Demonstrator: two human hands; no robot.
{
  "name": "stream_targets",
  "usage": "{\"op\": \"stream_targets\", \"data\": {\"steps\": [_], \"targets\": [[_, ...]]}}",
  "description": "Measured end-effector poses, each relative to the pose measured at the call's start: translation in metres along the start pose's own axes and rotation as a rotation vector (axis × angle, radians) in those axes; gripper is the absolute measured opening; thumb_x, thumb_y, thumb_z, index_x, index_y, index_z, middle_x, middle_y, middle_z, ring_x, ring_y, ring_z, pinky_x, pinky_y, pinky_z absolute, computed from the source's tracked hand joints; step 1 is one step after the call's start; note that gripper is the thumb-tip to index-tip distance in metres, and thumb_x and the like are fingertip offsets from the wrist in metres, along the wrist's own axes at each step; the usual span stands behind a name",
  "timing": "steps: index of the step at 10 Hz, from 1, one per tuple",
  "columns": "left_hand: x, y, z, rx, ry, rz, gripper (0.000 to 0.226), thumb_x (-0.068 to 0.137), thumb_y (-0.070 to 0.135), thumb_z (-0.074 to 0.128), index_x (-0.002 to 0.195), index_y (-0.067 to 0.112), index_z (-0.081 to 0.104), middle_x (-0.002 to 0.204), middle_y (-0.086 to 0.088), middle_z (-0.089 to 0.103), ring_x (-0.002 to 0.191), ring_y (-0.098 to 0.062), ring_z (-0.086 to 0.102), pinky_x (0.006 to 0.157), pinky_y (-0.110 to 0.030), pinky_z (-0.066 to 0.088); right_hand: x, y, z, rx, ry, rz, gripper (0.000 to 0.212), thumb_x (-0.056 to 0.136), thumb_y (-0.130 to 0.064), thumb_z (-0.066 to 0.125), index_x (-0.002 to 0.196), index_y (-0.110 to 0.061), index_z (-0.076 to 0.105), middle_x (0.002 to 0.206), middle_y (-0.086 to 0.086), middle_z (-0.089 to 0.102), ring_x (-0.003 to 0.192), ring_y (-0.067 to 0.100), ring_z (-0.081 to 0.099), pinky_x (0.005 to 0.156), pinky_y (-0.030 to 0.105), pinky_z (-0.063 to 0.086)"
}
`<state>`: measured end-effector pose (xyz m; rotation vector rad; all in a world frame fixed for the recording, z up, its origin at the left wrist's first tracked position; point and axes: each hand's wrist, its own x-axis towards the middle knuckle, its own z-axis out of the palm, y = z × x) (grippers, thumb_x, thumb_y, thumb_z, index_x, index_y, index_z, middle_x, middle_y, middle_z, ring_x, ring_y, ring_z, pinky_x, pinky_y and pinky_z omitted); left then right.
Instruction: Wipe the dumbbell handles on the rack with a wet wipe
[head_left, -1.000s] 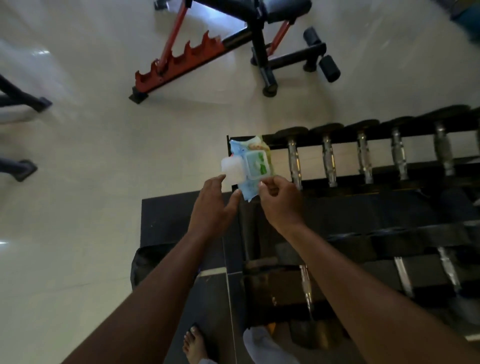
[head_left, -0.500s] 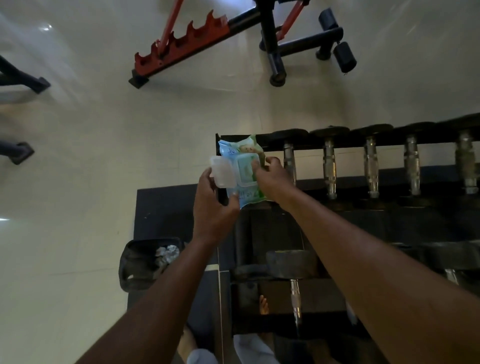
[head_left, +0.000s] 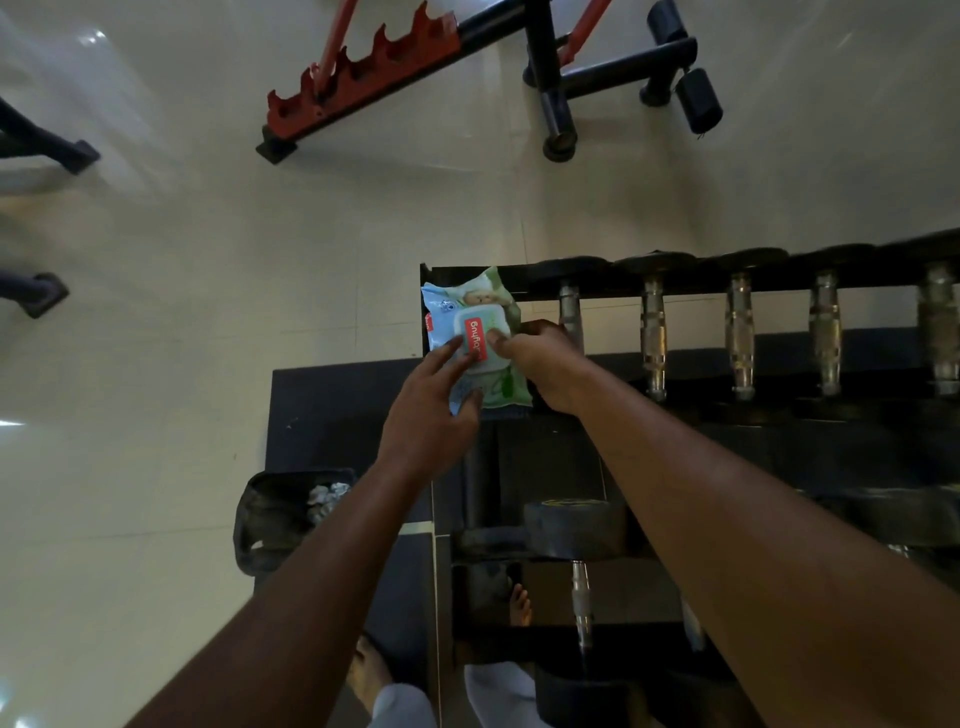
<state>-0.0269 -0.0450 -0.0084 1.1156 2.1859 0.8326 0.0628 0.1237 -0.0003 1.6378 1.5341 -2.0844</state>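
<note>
A blue and green wet wipe pack (head_left: 475, 312) with a red label lies at the left end of the black dumbbell rack (head_left: 857, 358). Its lid is down. My left hand (head_left: 431, 415) has its fingers pressed on the lid and the pack's near edge. My right hand (head_left: 540, 358) grips the pack's right side. Several dumbbells with chrome handles (head_left: 653, 338) line the top tier to the right. A lower dumbbell handle (head_left: 581, 597) shows beneath my arms.
A small black bin (head_left: 265, 525) holding crumpled wipes stands on the floor at the rack's left. A red and black weight bench (head_left: 467, 57) is across the pale tiled floor. My bare feet (head_left: 519, 605) show below.
The pack's white lid, flipped open to the left earlier, is now closed. My left hand moved from the lid's edge onto the pack. The pack sits lower on the rack end.
</note>
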Motion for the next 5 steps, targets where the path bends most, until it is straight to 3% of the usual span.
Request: {"op": "stream_targets", "data": {"steps": [2,3,4,5], "targets": [[0.001,-0.013,0.004,0.028,0.005,0.0,0.068,0.104,0.033,0.067,0.165,0.042,0.037,0.174,0.026,0.022,0.16,-0.012,0.031,0.114,-0.052,0.053,0.002,-0.003,0.011,0.049,0.113,0.06,0.038,0.097,-0.041,0.077,0.123,-0.015,0.067,0.109,0.01,0.077,0.093,0.028,0.078,0.09,0.046,0.065],[0.003,-0.013,0.004,0.026,0.008,-0.027,0.071,0.103,0.032,0.068,0.166,0.04,0.035,0.174,0.025,0.024,0.159,-0.012,0.033,0.113,-0.052,0.054,-0.002,0.001,0.012,0.031,0.141,-0.018,0.041,0.097,-0.041,0.077,0.129,-0.018,0.064,0.115,0.007,0.074,0.096,0.024,0.076,0.088,0.044,0.065],[0.002,-0.009,-0.001,0.017,-0.002,-0.02,0.072,0.103,0.032,0.069,0.166,0.036,0.036,0.174,0.018,0.029,0.156,-0.014,0.039,0.115,-0.051,0.052,-0.009,0.007,0.011,-0.139,0.19,-0.207,0.041,0.102,-0.039,0.072,0.134,-0.015,0.062,0.121,0.003,0.071,0.097,0.017,0.072,0.076,0.031,0.062],[-0.003,0.013,-0.01,-0.02,0.013,-0.061,0.065,0.105,0.031,0.068,0.164,0.021,0.041,0.169,0.002,0.038,0.14,-0.01,0.047,0.112,-0.035,0.048,-0.028,0.008,0.001,-0.369,0.295,-0.347,0.041,0.105,-0.034,0.067,0.139,-0.012,0.06,0.124,0.006,0.068,0.099,0.015,0.071,0.068,0.022,0.057]]}}
